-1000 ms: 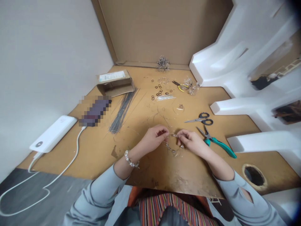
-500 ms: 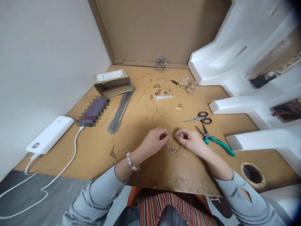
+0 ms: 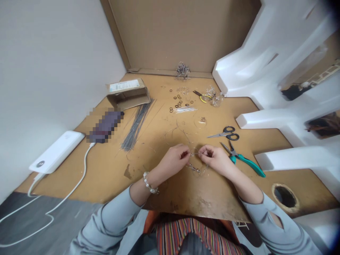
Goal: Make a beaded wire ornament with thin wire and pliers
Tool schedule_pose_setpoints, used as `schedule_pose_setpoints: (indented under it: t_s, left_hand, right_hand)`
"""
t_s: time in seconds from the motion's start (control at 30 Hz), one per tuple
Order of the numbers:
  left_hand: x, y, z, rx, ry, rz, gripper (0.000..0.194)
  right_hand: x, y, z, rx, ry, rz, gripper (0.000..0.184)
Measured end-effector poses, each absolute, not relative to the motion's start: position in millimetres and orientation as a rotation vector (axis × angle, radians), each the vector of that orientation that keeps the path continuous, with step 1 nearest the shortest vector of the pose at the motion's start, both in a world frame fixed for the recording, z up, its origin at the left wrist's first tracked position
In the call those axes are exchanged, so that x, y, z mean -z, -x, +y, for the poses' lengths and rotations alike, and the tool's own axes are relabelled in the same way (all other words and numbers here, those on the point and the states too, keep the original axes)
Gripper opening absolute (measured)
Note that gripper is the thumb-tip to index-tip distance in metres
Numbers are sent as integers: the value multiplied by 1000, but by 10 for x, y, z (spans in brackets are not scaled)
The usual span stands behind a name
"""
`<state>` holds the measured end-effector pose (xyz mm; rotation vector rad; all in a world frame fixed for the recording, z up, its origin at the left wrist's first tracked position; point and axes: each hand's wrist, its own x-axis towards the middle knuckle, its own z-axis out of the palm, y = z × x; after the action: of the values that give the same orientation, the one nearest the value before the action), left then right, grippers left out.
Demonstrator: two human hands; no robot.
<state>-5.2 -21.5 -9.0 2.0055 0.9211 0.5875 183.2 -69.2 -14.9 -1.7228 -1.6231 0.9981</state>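
Between my two hands runs a thin wire (image 3: 195, 153), bent into a loop with several small shiny beads (image 3: 194, 168) hanging below it. My left hand (image 3: 178, 156) pinches the wire's left side, its fingertips pressed together. My right hand (image 3: 212, 159) pinches the right side a short way off. Finger overlap hides the exact grip points. Right of my right hand lie green-handled pliers (image 3: 247, 163), jaws spread. Black-handled scissors (image 3: 224, 134) rest just beyond them. Faint thin wire pieces (image 3: 176, 132) lie on the table ahead of my hands.
A bundle of grey wires (image 3: 136, 125) lies left, by an open cardboard box (image 3: 129, 94). Farther back are dark rings (image 3: 180, 103), yellow-handled pliers (image 3: 202, 97) and tangled wire pieces (image 3: 183, 71). A white power bank (image 3: 57, 151) sits far left; white foam (image 3: 268, 118) borders the right.
Both hands keep nearly the same place and pinch. The beaded wire below them has shifted very slightly; nothing was taken up or let go.
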Motion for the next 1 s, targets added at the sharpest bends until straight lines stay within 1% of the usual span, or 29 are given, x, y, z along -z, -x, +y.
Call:
schedule_pose_setpoints:
  t_s: [0.13,0.3,0.4,0.53,0.67,0.83,1.0]
  left_hand:
    - [87,71,-194,-588,-1957,890,12]
    - [105,74,-198,-580,-1866,890,11]
    - [88,56,-203,-564,-1737,903,11]
    - [53,56,-174,-491,-1513,925,16]
    - [43,108,-129,-461,-1641,932,17]
    - [53,139,-122,-409,-1695,907,15]
    - [54,118,-140,-438,-1653,939,15]
  right_hand:
    - [157,-1842,-695,-1021,1710,-1608,16]
    - [140,-1840,-707,-1155,1642,-1594,24]
    - [137,-1836,-712,-1190,1619,-1578,25]
    - [132,-1831,-709,-1085,1660,-1621,24]
    - [98,-1837,-707,-952,1719,-1690,23]
    - [48,-1845,-718,-915,1747,-1749,22]
    - [40,-1846,-718,-878,1757,-1765,22]
